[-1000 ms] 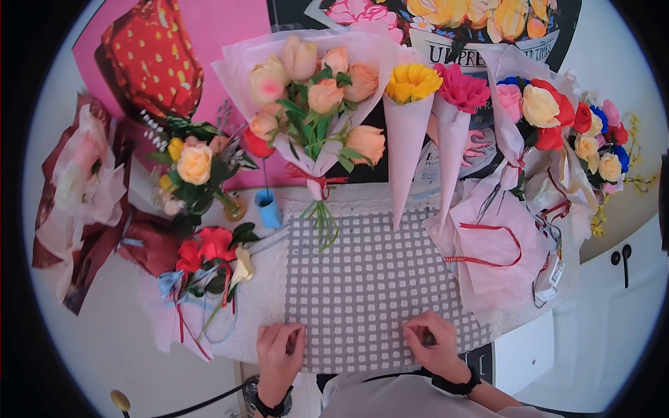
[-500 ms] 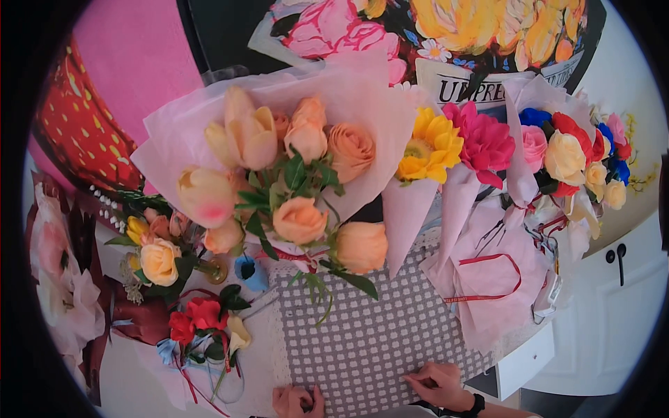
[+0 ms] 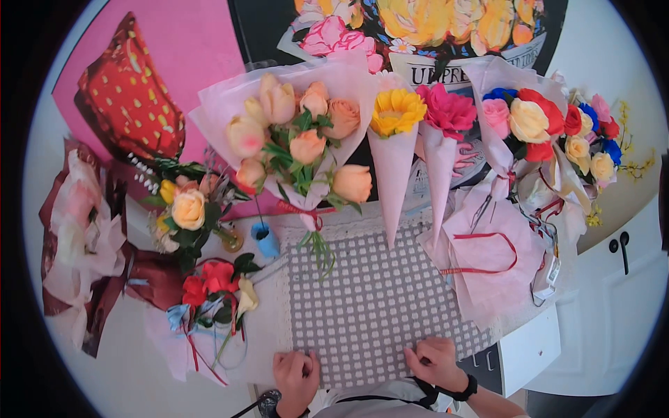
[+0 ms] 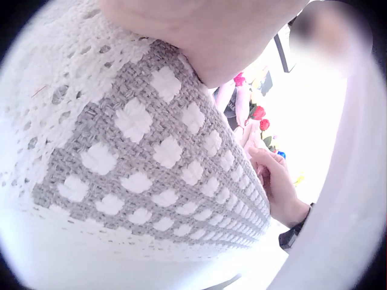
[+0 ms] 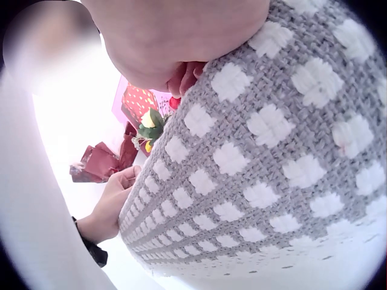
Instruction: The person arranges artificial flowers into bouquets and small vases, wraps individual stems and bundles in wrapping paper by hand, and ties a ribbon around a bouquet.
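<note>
My left hand (image 3: 296,380) rests at the near left corner of the grey and white checked cloth (image 3: 376,306), its fingers loosely curled with nothing in them. Over at the near right edge of the same cloth lies my right hand (image 3: 435,362), also loosely curled and holding nothing. Both wrist views show the palms down on the weave, close to the lace border (image 4: 72,66). Beyond the cloth stands a large bouquet of peach roses and tulips (image 3: 306,146) in pale pink wrap. Beside it are a yellow sunflower in a paper cone (image 3: 394,174) and a magenta flower in another cone (image 3: 442,167).
Loose red flowers (image 3: 219,276) and a blue cup (image 3: 265,240) sit to the left, near a dark red wrapped bouquet (image 3: 87,230). Pink wrapping paper with red ribbon (image 3: 488,258) lies right, below a mixed rose bouquet (image 3: 526,122). A white drawer (image 3: 529,352) juts out at the near right.
The head view tipped upward and close to the flowers, then swung back down. Both hands keep their places at the cloth's near edge, and the bouquets stand where they were.
</note>
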{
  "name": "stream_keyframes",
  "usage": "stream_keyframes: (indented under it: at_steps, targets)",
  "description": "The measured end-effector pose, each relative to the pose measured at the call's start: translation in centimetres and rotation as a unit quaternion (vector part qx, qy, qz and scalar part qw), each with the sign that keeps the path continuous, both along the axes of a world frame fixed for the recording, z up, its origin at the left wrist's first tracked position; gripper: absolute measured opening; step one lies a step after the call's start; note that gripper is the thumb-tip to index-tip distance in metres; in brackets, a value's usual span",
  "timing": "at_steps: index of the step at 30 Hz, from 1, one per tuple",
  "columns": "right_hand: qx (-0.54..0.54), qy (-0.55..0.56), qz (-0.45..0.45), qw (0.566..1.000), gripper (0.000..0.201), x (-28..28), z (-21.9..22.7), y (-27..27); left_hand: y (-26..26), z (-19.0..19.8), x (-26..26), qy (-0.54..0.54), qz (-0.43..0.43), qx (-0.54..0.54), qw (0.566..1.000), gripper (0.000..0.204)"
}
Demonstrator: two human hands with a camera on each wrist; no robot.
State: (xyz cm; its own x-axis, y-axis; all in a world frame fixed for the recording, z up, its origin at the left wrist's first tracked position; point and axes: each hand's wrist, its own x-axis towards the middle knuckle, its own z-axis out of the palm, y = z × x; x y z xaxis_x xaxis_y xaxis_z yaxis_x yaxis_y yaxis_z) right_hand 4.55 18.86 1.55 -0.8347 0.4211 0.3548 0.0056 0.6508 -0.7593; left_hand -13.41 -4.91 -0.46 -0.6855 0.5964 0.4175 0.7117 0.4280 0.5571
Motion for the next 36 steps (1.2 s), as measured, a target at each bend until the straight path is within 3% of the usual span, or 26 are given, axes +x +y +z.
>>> stream_keyframes:
  at_steps: [12,23,36]
  targets:
    - [0.069,0.033,0.013,0.997,0.040,0.3,-0.8,-0.3,0.3,-1.6,2.1,0.011,0.191,0.114,0.975,0.034]
    - [0.104,0.065,0.022,0.992,0.037,0.4,-1.1,-0.8,0.2,-1.9,2.1,0.005,0.186,0.131,0.974,0.030]
    - [0.118,0.045,0.009,0.992,0.034,0.1,-1.1,-1.0,0.3,-2.1,2.0,0.032,0.188,0.136,0.972,0.041]
